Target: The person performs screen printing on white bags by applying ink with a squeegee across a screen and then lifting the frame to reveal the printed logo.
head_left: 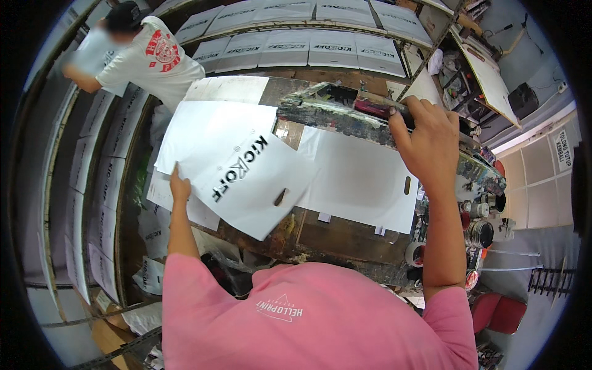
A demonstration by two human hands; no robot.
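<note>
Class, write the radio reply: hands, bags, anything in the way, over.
Left hand pinching printed white bag. Right hand at ink-stained frame. Blank white bag flat on worktable; printed bag overlaps its left edge in view.

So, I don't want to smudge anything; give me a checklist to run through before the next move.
1. Left hand holding the printed white bag: ok, by its left side.
2. Right hand at the ink-stained frame: ok; exact grip, cannot tell.
3. Black print dry: cannot tell.
4. Blank white bag unmarked on its visible face: ok.
5. Printed bag clear of the blank one: not ok, they overlap in this view.
6. Co-worker away from both hands: ok.
</note>
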